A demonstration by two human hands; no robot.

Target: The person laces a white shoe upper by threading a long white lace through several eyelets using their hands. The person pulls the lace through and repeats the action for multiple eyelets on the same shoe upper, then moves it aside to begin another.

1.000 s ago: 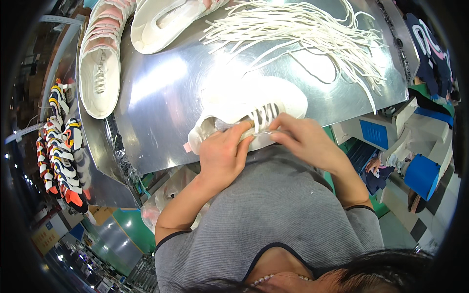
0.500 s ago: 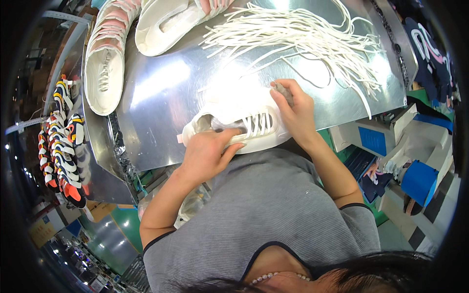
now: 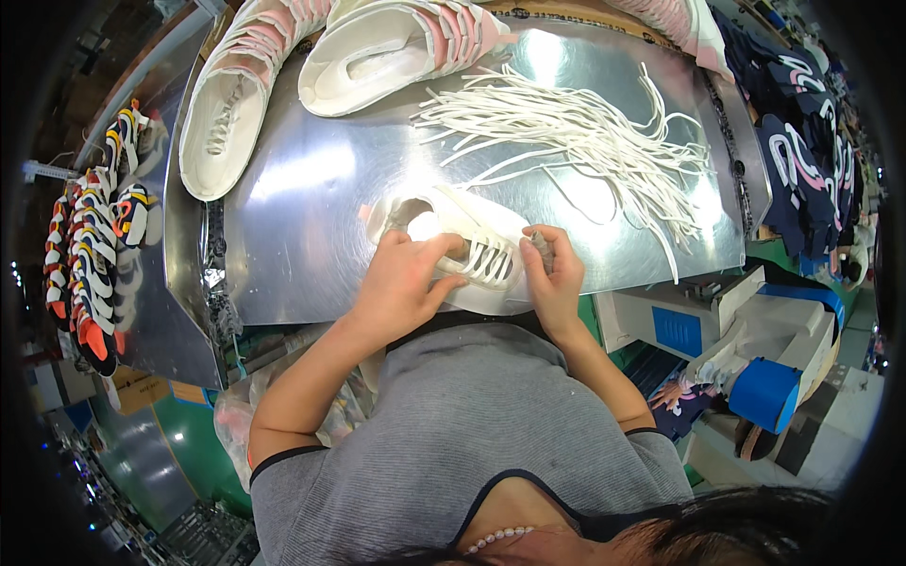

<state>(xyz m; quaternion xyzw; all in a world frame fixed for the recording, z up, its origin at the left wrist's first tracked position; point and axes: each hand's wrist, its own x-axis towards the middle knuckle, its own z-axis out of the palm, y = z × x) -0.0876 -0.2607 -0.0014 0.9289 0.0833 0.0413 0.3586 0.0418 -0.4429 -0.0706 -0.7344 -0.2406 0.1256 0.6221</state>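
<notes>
A white shoe upper lies on the metal table before me, its heel to the left and its toe to the right. White lace crosses the eyelets in its middle. My left hand grips the near edge of the upper's opening, fingers over the edge and thumb on the outside. Beside the toe, my right hand pinches a small grey crumpled wad, perhaps cloth. Its fingertips are close to the toe; whether they touch it I cannot tell. Part of the upper is washed out by glare.
A heap of loose white laces lies on the metal table. Nested white-and-pink uppers stand at the far left, more at the back. Multicoloured shoe parts are beyond the left edge, a machine with blue panels to the right.
The whole view has shifted, showing more of the table's far side. The upper now lies tilted, its toe turned nearer me. Both hands remain at it, the right one still with the grey wad.
</notes>
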